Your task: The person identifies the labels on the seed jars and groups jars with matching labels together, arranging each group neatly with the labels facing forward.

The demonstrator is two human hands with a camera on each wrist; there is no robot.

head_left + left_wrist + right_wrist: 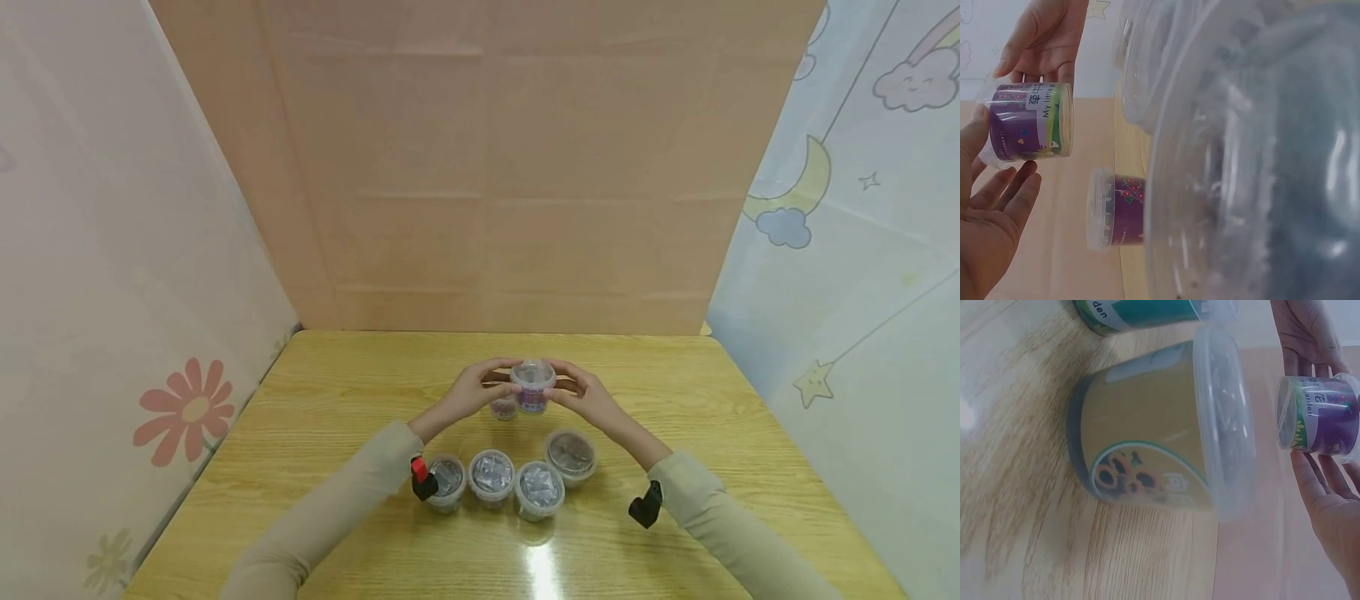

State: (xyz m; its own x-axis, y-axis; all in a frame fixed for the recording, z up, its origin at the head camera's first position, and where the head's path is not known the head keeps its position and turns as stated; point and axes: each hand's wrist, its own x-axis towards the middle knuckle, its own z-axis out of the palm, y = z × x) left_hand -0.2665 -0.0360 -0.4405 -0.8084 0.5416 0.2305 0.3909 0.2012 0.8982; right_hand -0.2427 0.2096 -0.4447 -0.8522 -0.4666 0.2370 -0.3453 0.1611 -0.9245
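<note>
Both hands hold a clear plastic cup with a purple label (533,398) above the far half of the table. My left hand (476,389) grips its left side, thumb toward me and fingers behind. On the opposite side, my right hand (588,398) grips it the same way. The left wrist view shows the cup (1029,122) raised off the table, with green and yellow artwork near its base. A similar purple-labelled cup (504,408) stands on the table just behind the left fingers, partly covered by them.
Nearer me stand several lidded tubs: one by the left cuff (446,482), one beside it (492,475), one front-centre (539,490), and a tan one with a flower picture (1147,431). Silvery packets show through some lids. A beige panel (487,208) rises behind the table (337,533).
</note>
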